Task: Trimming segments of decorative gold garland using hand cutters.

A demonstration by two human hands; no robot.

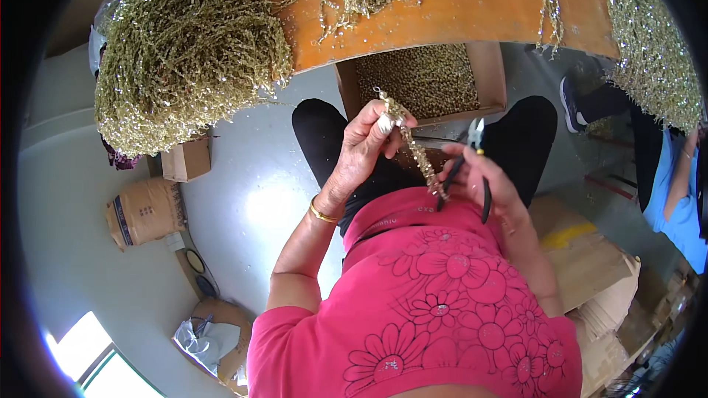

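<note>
Between the fingers and thumb of my left hand (366, 140) is the upper end of a glittery gold garland strand (420, 158). A small wire loop sticks out above the fingertips, and the strand dangles down toward my right hand. A white wrapping covers part of one left finger. My right hand (483, 177) holds a pair of cutting pliers (476, 134) with black handles, jaws pointing up and away from me. The handles are spread, and the jaws are apart from the strand.
Large gold garland bundles (192, 51) hang over the edge of an orange-brown table (472, 15). A cardboard box (488, 77) of small gold beads (417, 77) stands below it. Cardboard (582, 265) is stacked at right, near another person in blue (678, 206). Brown packages (151, 210) stand along the left wall.
</note>
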